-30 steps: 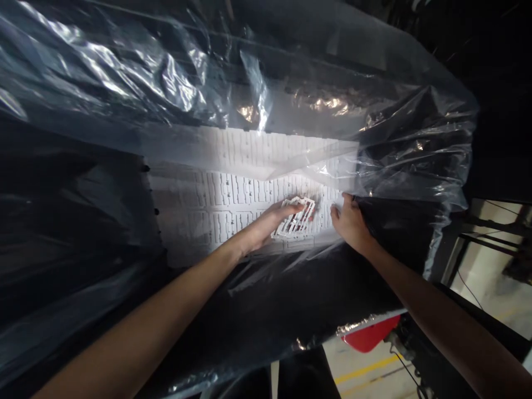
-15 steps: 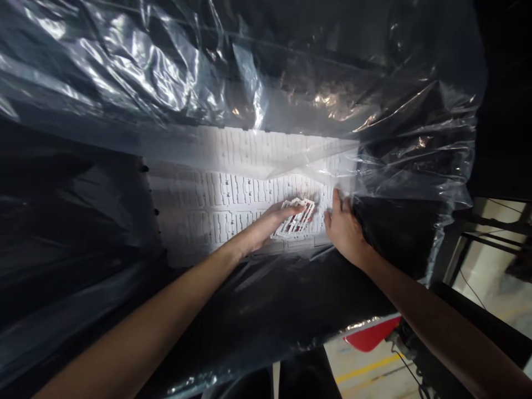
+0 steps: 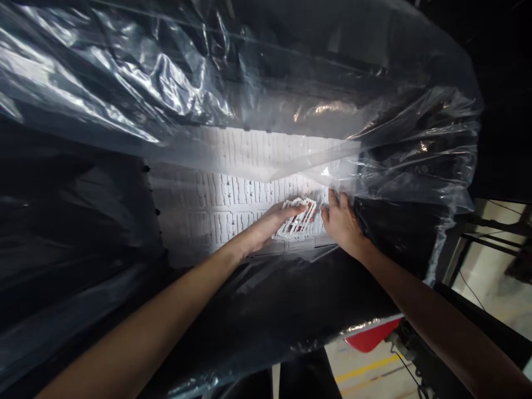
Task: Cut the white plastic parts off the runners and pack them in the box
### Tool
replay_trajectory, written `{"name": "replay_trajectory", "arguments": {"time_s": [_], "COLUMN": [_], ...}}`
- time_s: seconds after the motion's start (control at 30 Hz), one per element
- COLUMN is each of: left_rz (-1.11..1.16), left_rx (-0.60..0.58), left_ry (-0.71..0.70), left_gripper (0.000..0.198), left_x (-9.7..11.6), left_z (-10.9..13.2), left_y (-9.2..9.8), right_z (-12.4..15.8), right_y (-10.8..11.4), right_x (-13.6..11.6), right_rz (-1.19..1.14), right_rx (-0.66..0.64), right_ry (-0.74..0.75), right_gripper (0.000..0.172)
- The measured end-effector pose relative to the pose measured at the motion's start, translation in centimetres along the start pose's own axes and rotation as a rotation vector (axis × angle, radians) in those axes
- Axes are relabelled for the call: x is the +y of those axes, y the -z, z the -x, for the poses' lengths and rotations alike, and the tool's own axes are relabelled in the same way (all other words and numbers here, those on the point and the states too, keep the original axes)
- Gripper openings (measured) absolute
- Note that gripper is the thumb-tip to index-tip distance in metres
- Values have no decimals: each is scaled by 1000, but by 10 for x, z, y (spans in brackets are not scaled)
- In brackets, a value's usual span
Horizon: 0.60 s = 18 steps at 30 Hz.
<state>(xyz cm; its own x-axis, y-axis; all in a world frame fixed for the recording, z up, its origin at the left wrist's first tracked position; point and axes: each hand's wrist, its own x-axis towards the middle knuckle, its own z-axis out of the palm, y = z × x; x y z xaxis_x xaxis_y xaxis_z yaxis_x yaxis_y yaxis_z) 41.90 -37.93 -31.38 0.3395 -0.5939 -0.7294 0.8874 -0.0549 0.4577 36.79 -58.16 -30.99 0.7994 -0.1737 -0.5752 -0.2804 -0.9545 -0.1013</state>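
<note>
From where I stand, the person leans over a broad white slotted sheet (image 3: pixel 239 208) with rows of long, narrow cut shapes. Just over its near edge, right of its middle, the left hand (image 3: pixel 268 223) grips a small bundle of thin white openwork frames (image 3: pixel 296 219), thumb on top. The right hand (image 3: pixel 343 223) is at the sheet's right end, fingers loosely spread — no piece shows in it, and whether the tips press down I can't tell. I'd judge a handful gathered, with many similar shapes lying across the sheet. Clear, crinkled plastic film (image 3: pixel 178 83) rises beyond the sheet and veils its far part; dark, film-lined walls surround it. Well to the sheet's near right — a red panel (image 3: pixel 372 336) and pale floor (image 3: pixel 347 360) with yellow lines.
</note>
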Motion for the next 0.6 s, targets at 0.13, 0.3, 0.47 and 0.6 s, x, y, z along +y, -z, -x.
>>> {"name": "replay_trajectory", "arguments": {"time_s": [0.13,0.3,0.47,0.6], "left_rz": [-34,-61,-23,-42], "left_rx": [37,71,-6,-24], "left_ry": [32,46,35,37], "left_gripper": [68,62,57,57], "left_x": [1,3,0,-7], "left_z": [3,4,0,-5], "left_y": [2,2,-1,0], "right_z": [0,8,12,18], "right_y": [14,41,57,67], "right_x": [-3,-4,-4,8], "right_rz": [-17,-323,-524,-458], "right_rx": [7,49,-113,-292], "right_ry": [8,222,297,206], "right_gripper": [59,52,39,13]}}
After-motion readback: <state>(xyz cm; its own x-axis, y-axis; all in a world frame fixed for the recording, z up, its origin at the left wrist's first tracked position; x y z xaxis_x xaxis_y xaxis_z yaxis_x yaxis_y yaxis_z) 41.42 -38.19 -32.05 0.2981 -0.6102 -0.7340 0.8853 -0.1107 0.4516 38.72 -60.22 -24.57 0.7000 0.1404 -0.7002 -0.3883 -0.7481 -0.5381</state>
